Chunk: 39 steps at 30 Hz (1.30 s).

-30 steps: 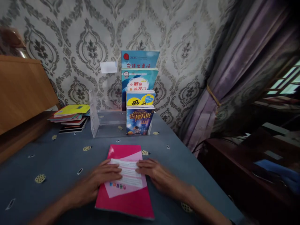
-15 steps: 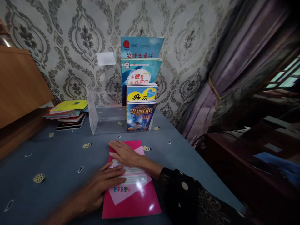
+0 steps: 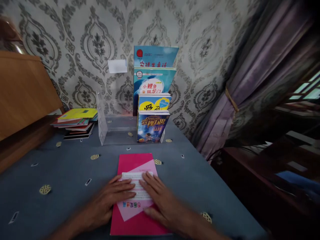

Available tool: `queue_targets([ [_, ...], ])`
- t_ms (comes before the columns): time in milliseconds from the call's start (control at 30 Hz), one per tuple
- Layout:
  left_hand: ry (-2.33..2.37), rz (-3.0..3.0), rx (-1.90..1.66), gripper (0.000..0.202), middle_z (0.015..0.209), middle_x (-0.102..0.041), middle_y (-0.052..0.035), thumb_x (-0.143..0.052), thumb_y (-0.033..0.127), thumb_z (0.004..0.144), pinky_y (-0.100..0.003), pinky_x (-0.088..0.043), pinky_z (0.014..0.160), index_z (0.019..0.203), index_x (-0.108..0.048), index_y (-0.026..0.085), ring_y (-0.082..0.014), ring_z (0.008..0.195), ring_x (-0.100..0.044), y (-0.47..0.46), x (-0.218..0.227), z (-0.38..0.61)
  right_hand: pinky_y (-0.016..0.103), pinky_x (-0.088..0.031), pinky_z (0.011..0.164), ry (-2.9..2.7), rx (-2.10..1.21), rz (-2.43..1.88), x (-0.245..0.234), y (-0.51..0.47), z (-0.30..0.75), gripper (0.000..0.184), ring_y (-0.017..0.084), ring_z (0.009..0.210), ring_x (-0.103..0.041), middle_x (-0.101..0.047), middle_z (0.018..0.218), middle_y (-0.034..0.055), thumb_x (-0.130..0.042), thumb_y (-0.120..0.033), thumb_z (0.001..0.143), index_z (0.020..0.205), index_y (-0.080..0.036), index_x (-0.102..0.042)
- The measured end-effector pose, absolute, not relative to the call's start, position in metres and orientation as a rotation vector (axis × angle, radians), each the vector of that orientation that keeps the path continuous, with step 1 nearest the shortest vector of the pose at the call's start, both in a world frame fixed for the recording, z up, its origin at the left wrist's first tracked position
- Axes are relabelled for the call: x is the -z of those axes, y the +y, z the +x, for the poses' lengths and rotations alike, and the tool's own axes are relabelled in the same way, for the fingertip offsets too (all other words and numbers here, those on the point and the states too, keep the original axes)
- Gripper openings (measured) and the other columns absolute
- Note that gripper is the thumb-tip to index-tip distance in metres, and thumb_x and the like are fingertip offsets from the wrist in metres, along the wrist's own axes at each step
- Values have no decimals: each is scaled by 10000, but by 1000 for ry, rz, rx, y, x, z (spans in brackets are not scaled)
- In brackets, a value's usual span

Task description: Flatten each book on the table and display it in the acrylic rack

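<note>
A pink book (image 3: 135, 162) lies flat on the table in front of me, its printing upside down to my view. My left hand (image 3: 112, 196) rests on the book's left side with the fingers stretched over the white text panel. On the right side my right hand (image 3: 162, 200) lies palm down, fingers extended and thumb apart, covering part of the cover. Neither hand grips anything. Beyond the book stands a clear acrylic rack (image 3: 102, 120), with several books in steps at its right end, the front one a dark blue book (image 3: 151, 128).
A stack of thin books (image 3: 78, 115) with a yellow one on top sits at the back left, beside a wooden cabinet (image 3: 22, 93). The blue patterned tablecloth (image 3: 70, 170) covers the table. A tied purple curtain (image 3: 235, 80) hangs at the right. A white card (image 3: 117, 66) stands behind the rack.
My right hand has drawn back from the book's far left part to its right side. My left hand has stayed nearly in place on the cover. The view has shifted slightly.
</note>
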<state>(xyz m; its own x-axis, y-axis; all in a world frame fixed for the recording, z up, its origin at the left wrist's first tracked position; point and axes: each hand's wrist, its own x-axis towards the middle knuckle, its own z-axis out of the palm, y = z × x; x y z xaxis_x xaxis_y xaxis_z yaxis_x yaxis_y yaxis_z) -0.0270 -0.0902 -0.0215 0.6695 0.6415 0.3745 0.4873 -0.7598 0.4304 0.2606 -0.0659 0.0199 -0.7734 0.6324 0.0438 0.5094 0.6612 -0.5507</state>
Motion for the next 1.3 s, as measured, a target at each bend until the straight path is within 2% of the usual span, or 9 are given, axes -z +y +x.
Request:
queue_targets([
  [100, 890, 2520, -804, 433, 1395, -595, 2, -519, 313, 990, -471, -268, 1199, 1414, -479, 397, -206, 1355, -484, -86, 19, -29, 480, -266, 1202, -2523, -1140, -945, -39, -75, 284, 579, 253, 1471, -280, -335, 1583, 54, -448, -543, 981, 1496, -284, -395],
  [200, 886, 2395, -873, 359, 1316, -655, -2, -523, 374, 985, -478, -260, 1195, 1340, -568, 407, -216, 1293, -546, -75, 9, -31, 467, -370, 1153, -2280, -1222, -1128, -46, -71, 303, 455, 227, 1376, -462, -506, 1487, 28, -355, -496, 1020, 1416, -337, -514],
  [367, 874, 2156, -969, 389, 1200, -720, -32, -564, 576, 908, -460, -306, 1156, 1209, -689, 364, -271, 1162, -635, -60, -26, -30, 474, -417, 1117, -2250, -817, -948, -27, -54, 308, 446, 270, 1352, -492, -563, 1434, 70, -518, -405, 956, 1393, -320, -549],
  [467, 991, 2008, -1063, 489, 1188, -718, -39, -512, 683, 876, -425, -372, 1103, 1159, -717, 341, -298, 1151, -627, -62, -53, -25, 456, -465, 1075, -2223, -599, -854, -28, -39, 294, 413, 268, 1288, -558, -627, 1356, 94, -512, -340, 960, 1364, -287, -578],
  [667, 1250, 1824, -1172, 370, 972, -716, -40, -505, 528, 940, -277, -514, 824, 1059, -704, 239, -233, 938, -653, -63, -89, -17, 430, -613, 808, -2068, -490, -818, -73, -10, 242, 331, 279, 937, -730, -761, 1011, 77, -427, -375, 981, 1175, -306, -686],
  [833, 1361, 1883, -1388, 355, 1013, -705, -49, -485, 462, 952, -307, -517, 876, 1139, -671, 223, -233, 962, -645, -39, -82, -19, 458, -596, 561, -2035, -467, -849, -91, 10, 205, 358, 324, 600, -694, -707, 687, 63, -390, -480, 931, 900, -385, -734],
  [967, 1426, 1986, -1483, 327, 1015, -715, -71, -460, 409, 953, -333, -536, 855, 1101, -677, 213, -239, 930, -659, -17, -92, -26, 436, -567, 540, -2050, -470, -916, -103, 26, 189, 346, 305, 550, -661, -710, 683, 64, -399, -452, 932, 868, -331, -717],
  [1167, 1330, 2255, -1451, 296, 905, -717, -69, -489, 401, 928, -341, -539, 779, 972, -685, 183, -237, 854, -651, 25, -189, -65, 444, -561, 647, -2036, -374, -765, -171, 71, 171, 355, 294, 692, -661, -700, 717, 81, -432, -464, 929, 832, -228, -679],
  [1300, 1321, 2425, -1515, 271, 769, -690, -36, -607, 440, 855, -314, -521, 683, 863, -693, 184, -221, 750, -627, 64, -275, -94, 344, -499, 563, -2010, -205, -711, -241, 110, 159, 286, 220, 599, -595, -644, 661, 57, -495, -412, 926, 798, -195, -630],
])
